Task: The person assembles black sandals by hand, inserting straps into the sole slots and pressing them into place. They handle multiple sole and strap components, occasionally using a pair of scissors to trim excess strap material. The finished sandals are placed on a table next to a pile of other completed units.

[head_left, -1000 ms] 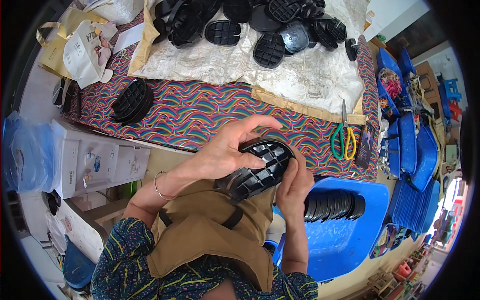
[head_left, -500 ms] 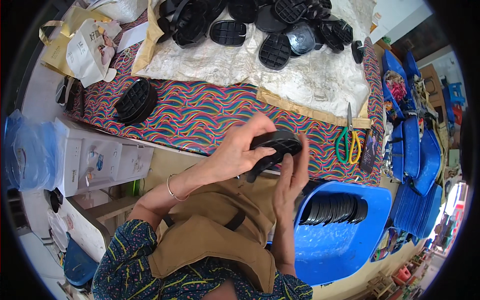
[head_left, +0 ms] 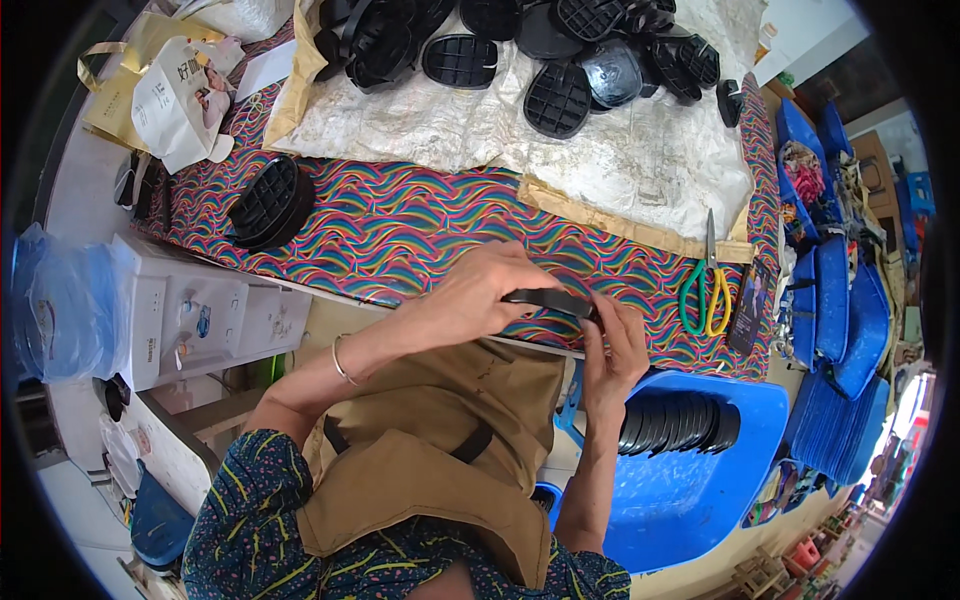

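The black sole (head_left: pixel 550 299) is above the near edge of the patterned table (head_left: pixel 400 230), edge-on to the view. The left hand (head_left: pixel 490 292) grasps one end, fingers curled; the right hand (head_left: pixel 617 350) pinches the other between thumb and fingers, apparently to support both ends. The blue tub (head_left: pixel 720 500) sits on the right hand's side, probably for short reach; its black pieces (head_left: pixel 680 424) are packed in a row, likely to save space. Scissors (head_left: pixel 709 262) lie right of the hands, within easy reach

Black sole piece (head_left: pixel 551 299), edge-on, right end slightly lower, between both hands (head_left: pixel 484 291) (head_left: pixel 616 346)
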Demonstrator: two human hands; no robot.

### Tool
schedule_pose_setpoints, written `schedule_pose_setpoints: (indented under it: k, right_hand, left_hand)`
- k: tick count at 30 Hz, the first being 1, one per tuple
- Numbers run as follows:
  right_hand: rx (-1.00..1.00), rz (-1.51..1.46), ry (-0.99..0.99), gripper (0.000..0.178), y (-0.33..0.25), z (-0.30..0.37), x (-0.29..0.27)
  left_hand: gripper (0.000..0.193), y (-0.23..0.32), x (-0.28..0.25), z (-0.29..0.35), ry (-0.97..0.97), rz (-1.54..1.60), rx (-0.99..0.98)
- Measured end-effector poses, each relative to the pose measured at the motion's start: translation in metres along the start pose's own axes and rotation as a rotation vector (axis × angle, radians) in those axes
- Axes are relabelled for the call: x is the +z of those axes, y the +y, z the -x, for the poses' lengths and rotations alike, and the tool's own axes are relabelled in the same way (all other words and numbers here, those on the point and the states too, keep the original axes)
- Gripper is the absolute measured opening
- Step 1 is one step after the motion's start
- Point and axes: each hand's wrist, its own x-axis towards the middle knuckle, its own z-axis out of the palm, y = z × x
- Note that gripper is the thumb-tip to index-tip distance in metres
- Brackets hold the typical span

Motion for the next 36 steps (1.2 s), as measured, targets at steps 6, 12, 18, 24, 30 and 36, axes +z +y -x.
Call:
schedule_pose_setpoints:
  k: [6,12,18,24,30,36]
  right_hand:
    - [-0.1,0.028,-0.135,0.042,-0.037,-0.03,-0.01]
    - [-0.144,-0.12,-0.211,0.04,-0.021,-0.033,0.007]
    - [-0.03,-0.224,-0.295,0.037,-0.036,-0.048,0.004]
    - [-0.165,-0.161,-0.359,0.035,-0.02,-0.044,0.012]
    - [-0.002,-0.275,-0.258,0.038,-0.014,-0.043,0.008]
    - [-0.031,-0.212,-0.244,0.04,-0.01,-0.043,0.014]
  left_hand:
    - [0.064,0.007,0.011,0.003,0.098,-0.093,-0.007]
    - [0.072,0.0,0.023,0.006,0.149,0.138,-0.125]
    - [0.072,-0.002,0.024,0.006,0.18,0.152,-0.178]
    - [0.085,0.003,0.021,0.006,0.141,0.256,-0.25]
    - [0.081,0.008,0.0,0.008,0.209,0.614,-0.255]
    - [0.04,-0.003,0.015,0.015,0.423,0.088,0.073]
